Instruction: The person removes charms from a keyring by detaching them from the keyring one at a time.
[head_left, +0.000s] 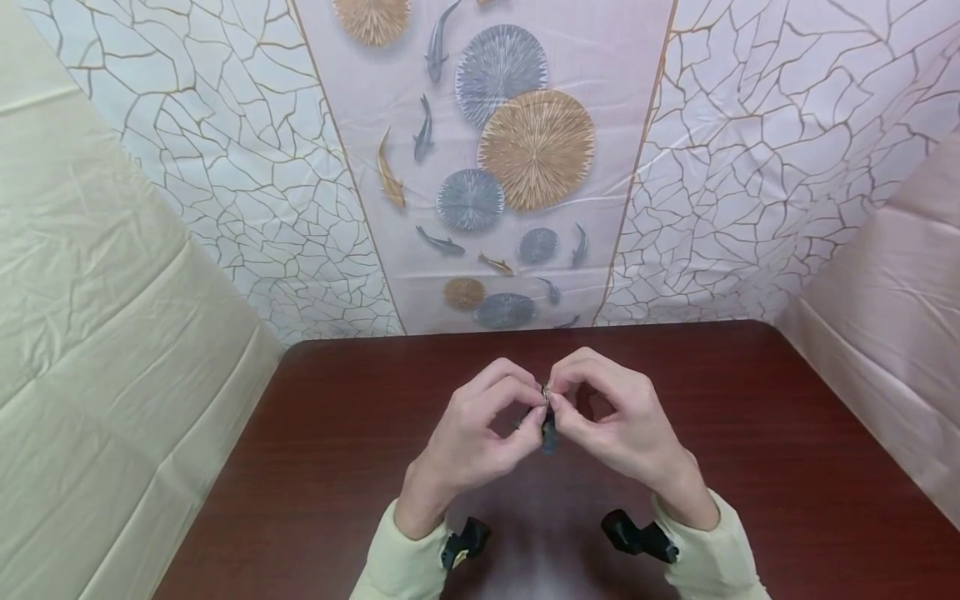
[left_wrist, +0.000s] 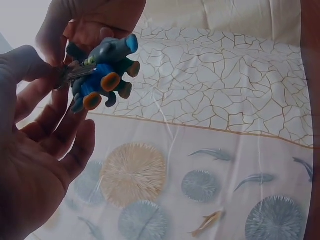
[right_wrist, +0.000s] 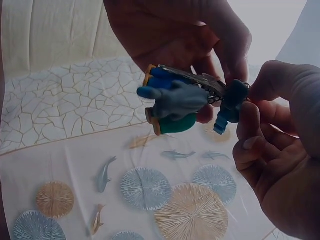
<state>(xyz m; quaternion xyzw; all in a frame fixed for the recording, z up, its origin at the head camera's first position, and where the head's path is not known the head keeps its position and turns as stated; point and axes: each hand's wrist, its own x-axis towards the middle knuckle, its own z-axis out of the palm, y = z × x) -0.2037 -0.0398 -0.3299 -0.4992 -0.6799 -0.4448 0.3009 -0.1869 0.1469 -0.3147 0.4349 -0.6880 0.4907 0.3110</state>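
Observation:
Both hands meet over the table, fingertips close together at a small metal key ring (head_left: pixel 546 393). My left hand (head_left: pixel 480 421) pinches the ring between thumb and fingers; from the other side, my right hand (head_left: pixel 622 412) pinches it too. Below the fingers hangs a bunch of small rubbery figures (left_wrist: pixel 107 67), grey-blue, with blue and green parts and round orange feet, like little elephants. A flat metal key (right_wrist: pixel 192 76) lies along the figures in the right wrist view. A small blue piece (right_wrist: pixel 220 124) dangles near the right fingertips. The fingers partly hide the ring.
The dark red-brown table (head_left: pixel 337 467) lies under the hands. Behind it hangs a patterned cloth (head_left: pixel 420 283) with fish and round leaf shapes; plain cream cloth (head_left: pixel 135 350) slopes along the left side and pale cloth (head_left: pixel 892 333) along the right. Black wrist cameras (head_left: pixel 467 542) sit at both sleeves.

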